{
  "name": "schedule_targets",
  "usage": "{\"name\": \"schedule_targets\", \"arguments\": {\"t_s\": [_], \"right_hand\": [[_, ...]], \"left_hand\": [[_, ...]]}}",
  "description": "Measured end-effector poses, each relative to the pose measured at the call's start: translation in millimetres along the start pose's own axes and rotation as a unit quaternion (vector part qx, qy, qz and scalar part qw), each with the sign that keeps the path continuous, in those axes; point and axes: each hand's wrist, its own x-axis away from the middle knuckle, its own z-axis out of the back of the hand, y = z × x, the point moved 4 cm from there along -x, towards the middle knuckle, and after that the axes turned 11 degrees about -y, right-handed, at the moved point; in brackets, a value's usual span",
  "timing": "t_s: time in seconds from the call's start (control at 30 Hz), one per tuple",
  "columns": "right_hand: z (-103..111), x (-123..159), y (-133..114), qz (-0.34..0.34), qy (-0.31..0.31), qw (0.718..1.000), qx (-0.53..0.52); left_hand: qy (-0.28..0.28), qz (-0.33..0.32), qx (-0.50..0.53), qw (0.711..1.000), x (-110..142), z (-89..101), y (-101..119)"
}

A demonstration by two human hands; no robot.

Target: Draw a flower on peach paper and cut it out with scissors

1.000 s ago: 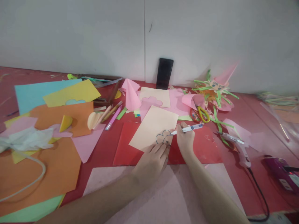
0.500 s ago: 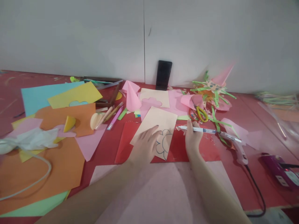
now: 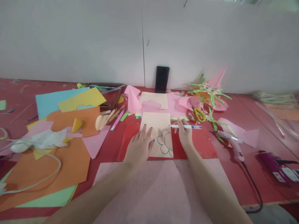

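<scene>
On the red board (image 3: pixel 203 144), the cream sheet (image 3: pixel 151 119) lies beneath the spread fingers of the left hand (image 3: pixel 139 146); that hand's grip is open, its fingers apart. The right hand (image 3: pixel 185 137) has its grip closed around a white pen (image 3: pixel 192 127), whose tip is at the sheet's upper right edge. A partial flower outline (image 3: pixel 163 144) runs to the sheet's right edge.

Beyond the cream sheet and to its left, a dark tray (image 3: pixel 117 99) holds thin sticks (image 3: pixel 112 90); its other contents are too small to tell. Well to the sheet's right, clear plastic (image 3: pixel 272 119) lies near a bundle of green strips (image 3: pixel 273 98); whether it encloses them cannot be told. A black phone (image 3: pixel 162 79) leans on the wall behind the sheet, yellow-handled scissors (image 3: pixel 200 115) lie beyond it to the right, and a glue gun (image 3: pixel 233 143) rests farther right on the table (image 3: pixel 252 174).

Compared with the previous frame, the cream sheet has turned from a slant to nearly square with the board, the left hand has shifted with it, and the pen tip has come closer to its edge.
</scene>
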Motion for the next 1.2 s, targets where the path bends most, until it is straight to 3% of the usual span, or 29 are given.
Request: {"name": "schedule_targets", "arguments": {"t_s": [0.23, 0.4, 0.53, 0.7, 1.2], "right_hand": [[1, -8, 12, -0.016, -0.058, 0.995, -0.083], [4, 2, 2, -0.005, -0.027, 1.0, 0.002], [5, 9, 0, -0.016, -0.014, 0.999, 0.035], [3, 9, 7, -0.027, -0.05, 0.998, 0.005], [0, 7, 1, -0.023, -0.084, 0.992, 0.089]], "left_hand": [[-0.001, -0.008, -0.038, 0.999, -5, 6.1, 3], [-0.022, -0.084, 0.028, 0.996, -32, -0.7, 8], [-0.048, -0.094, 0.038, 0.994, -43, -14.3, 11], [-0.066, -0.104, 0.034, 0.992, -41, -24.4, 12], [-0.072, -0.101, 0.038, 0.992, -41, -26.0, 11]]}}
